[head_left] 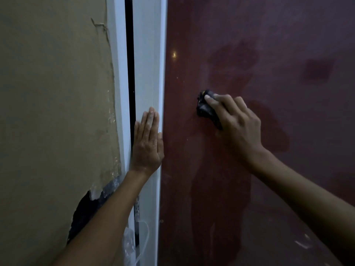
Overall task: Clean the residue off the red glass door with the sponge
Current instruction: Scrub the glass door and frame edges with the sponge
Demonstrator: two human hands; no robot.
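The red glass door [269,54] fills the right half of the view, with hazy smears and small white specks on it. My right hand [236,121] grips a dark sponge [205,108] and holds it against the glass left of the door's middle. Only the sponge's left part shows past my fingers. My left hand [148,141] lies flat, fingers straight and together, on the white door frame [148,64] at the glass's left edge.
Left of the frame runs a dark gap [129,64], then a beige wall [53,93] with peeling covering and a dark hole [84,214] low down. Clear plastic wrap [128,244] hangs by the frame's bottom. White smears [303,243] mark the glass at lower right.
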